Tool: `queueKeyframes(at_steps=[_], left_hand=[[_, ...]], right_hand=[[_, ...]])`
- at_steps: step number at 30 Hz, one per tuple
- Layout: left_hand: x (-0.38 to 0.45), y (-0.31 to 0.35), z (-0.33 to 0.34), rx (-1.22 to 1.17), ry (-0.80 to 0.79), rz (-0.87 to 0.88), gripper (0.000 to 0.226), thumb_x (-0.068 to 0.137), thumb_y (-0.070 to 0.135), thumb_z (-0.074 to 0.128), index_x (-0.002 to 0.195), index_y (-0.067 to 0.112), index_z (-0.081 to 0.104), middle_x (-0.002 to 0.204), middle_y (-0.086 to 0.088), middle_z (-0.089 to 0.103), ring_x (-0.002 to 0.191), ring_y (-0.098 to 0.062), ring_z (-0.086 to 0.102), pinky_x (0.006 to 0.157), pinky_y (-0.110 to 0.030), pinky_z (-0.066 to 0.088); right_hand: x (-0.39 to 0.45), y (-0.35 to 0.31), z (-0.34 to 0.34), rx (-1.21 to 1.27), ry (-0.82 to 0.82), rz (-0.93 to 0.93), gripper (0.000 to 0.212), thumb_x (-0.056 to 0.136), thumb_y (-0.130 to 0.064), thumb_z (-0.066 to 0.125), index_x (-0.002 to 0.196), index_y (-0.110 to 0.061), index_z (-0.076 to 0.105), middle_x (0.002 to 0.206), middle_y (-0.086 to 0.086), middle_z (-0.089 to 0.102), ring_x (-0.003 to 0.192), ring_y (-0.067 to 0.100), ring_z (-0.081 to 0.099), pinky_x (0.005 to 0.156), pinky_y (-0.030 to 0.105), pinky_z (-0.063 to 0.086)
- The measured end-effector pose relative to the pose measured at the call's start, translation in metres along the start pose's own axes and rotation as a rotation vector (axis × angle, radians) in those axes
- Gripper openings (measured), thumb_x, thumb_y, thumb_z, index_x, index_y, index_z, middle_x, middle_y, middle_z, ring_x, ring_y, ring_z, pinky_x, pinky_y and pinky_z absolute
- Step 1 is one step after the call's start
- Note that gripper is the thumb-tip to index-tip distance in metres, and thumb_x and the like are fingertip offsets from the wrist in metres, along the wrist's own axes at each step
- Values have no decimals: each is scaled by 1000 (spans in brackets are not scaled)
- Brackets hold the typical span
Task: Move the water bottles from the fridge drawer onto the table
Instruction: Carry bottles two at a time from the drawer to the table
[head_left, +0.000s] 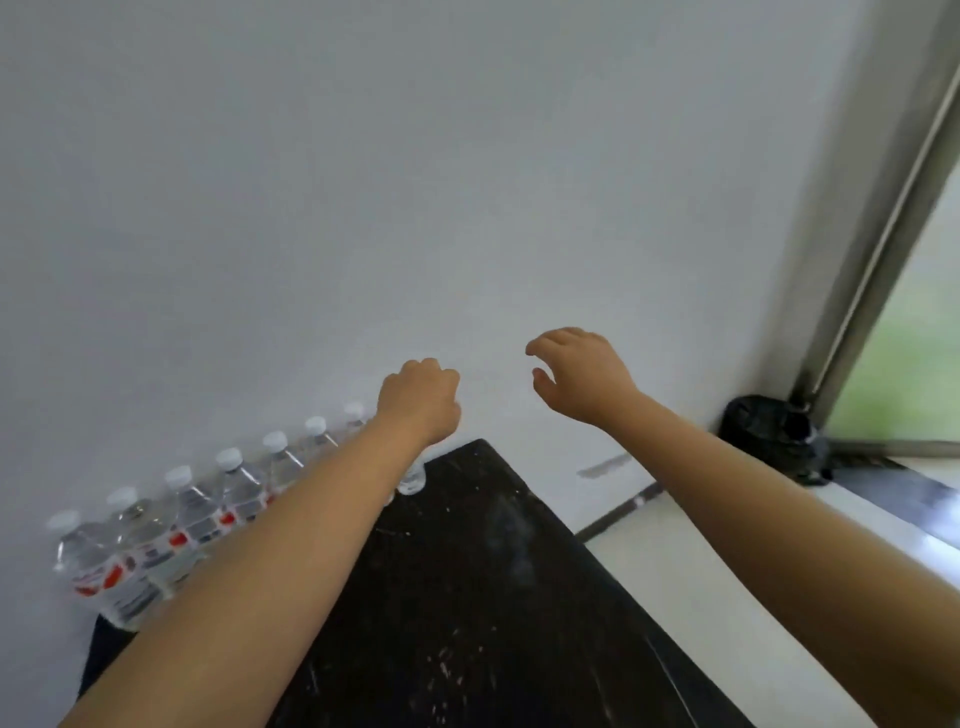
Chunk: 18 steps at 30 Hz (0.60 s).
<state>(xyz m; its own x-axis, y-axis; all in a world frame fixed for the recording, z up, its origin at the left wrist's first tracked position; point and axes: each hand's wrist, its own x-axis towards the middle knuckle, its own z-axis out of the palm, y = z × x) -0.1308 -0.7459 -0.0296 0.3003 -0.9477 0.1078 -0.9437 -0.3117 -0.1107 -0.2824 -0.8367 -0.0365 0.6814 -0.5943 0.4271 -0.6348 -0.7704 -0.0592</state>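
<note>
A black table (467, 597) stands against a white wall. Several clear water bottles (187, 514) with white caps and red labels stand in a row along the table's wall-side edge. My left hand (421, 400) is closed over the top of the last bottle (412, 479) at the row's right end. Only that bottle's base shows below my wrist, down on the table's far corner. My right hand (576, 376) hovers to the right above the table's far end, fingers curled apart, holding nothing. The fridge drawer is out of view.
A white wall (363, 182) rises right behind the table. To the right are a pale floor (701, 571), a black bag (774, 434) in the corner, and a metal-framed window or sliding door (883, 249).
</note>
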Motion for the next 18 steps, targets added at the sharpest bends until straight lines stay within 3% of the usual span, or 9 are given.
queueKeyframes(at_steps=[8,11,18], left_hand=[[-94,208,-21,-100,73,490,36,96,22,41,128,10,52,130,-11,53,117,-29,51,92,-37,44],[-138,293,-23,-117,26,664,36,95,24,43,127,11,52,130,-11,52,119,-30,49,94,-38,43],[-230,491,-56,-111,57,979,32,94,19,41,121,10,54,126,-12,54,118,-31,50,92,-37,42]], right_hand=[[-235,61,-106,-61,151,529,31,89,-13,47,116,-6,61,121,13,63,113,30,55,91,34,41],[-326,88,-143,-123,150,706,27,86,-10,48,106,-2,65,112,18,65,105,36,57,87,38,44],[-515,162,-233,-309,122,995,28,87,-13,48,108,-4,64,111,16,67,101,35,59,84,38,46]])
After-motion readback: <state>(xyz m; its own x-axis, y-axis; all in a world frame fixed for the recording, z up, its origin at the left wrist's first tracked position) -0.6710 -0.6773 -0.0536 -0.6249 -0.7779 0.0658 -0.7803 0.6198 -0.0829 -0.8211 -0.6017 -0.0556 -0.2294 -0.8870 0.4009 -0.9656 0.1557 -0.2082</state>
